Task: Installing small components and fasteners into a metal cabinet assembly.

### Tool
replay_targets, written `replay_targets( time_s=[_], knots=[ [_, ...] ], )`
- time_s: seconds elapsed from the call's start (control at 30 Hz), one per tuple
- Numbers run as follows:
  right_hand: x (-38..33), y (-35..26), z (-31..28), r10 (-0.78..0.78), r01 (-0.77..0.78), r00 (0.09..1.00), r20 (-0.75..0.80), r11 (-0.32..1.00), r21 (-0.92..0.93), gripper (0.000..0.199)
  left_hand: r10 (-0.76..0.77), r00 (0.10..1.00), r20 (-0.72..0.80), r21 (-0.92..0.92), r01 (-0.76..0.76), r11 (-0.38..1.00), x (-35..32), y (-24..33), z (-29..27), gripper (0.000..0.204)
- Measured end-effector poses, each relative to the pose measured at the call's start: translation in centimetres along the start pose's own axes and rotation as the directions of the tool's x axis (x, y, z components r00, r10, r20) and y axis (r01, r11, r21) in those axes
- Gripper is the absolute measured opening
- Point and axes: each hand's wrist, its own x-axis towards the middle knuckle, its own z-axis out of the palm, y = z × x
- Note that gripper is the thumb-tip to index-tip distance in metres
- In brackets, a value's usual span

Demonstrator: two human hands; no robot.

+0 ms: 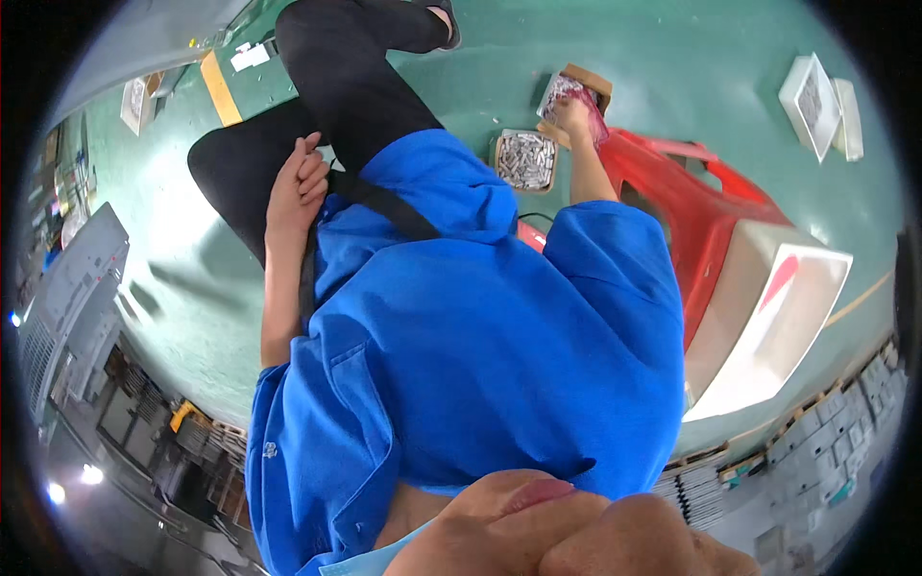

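My left hand (300, 182) rests by my lap, close to the black strap (389, 206) that crosses my blue shirt. Its fingers are curled together; whatever they may hold is too small to make out. To the right, my right hand (576, 117) reaches into a small cardboard box (588, 79) lined with a pinkish plastic bag (597, 127). Small pale pieces show inside that bag, and the fingertips are hidden among them. Just left of the hand, a square tray (526, 161) on the green floor is filled with small silvery cylindrical parts.
A red plastic stool (663, 197) lies close to my right arm, with a white bin (768, 317) against it. White containers (812, 106) stand at the far right. A yellow strip (221, 88) lies at the upper left. Grey machinery (72, 298) stands at the left.
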Motion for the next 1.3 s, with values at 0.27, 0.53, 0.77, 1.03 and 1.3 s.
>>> replay_targets(
  time_s=[0.27, 0.53, 0.77, 1.03, 1.3],
  knots=[
    [2.1, 4.6, 5.3, -0.205, 0.330, 0.893, 0.401, 0.904, -0.272, 0.028, 0.074, 0.947, -0.311, -0.038, -0.090, 0.995, -0.2, -2.3, -2.0, 0.029],
    [1.6, 1.3, 2.4, 0.069, -0.005, 0.988, 0.139, 0.910, -0.414, 0.021, 0.210, 0.909, -0.360, -0.070, -0.251, 0.965, -2.6, -1.2, -2.7, 0.034],
    [0.3, 0.5, -0.6, -0.102, 0.124, 0.992, 0.074, 0.883, -0.453, 0.013, 0.475, 0.790, -0.388, -0.089, -0.545, 0.834, -8.9, 1.2, -9.7, 0.032],
    [-3.5, -16.5, -3.7, -0.520, 0.513, 0.847, -0.111, 0.743, 0.430, 0.012, 0.698, 0.583, -0.415, -0.048, -0.780, 0.623, -17.8, 1.7, -15.7, 0.022],
    [-27.7, -50.5, -5.4, -0.898, 0.335, 0.351, 0.266, 0.386, 0.860, 0.011, 0.862, 0.418, -0.287, -0.046, -0.905, 0.424, -20.8, 1.3, -14.4, 0.018]
  ],
)
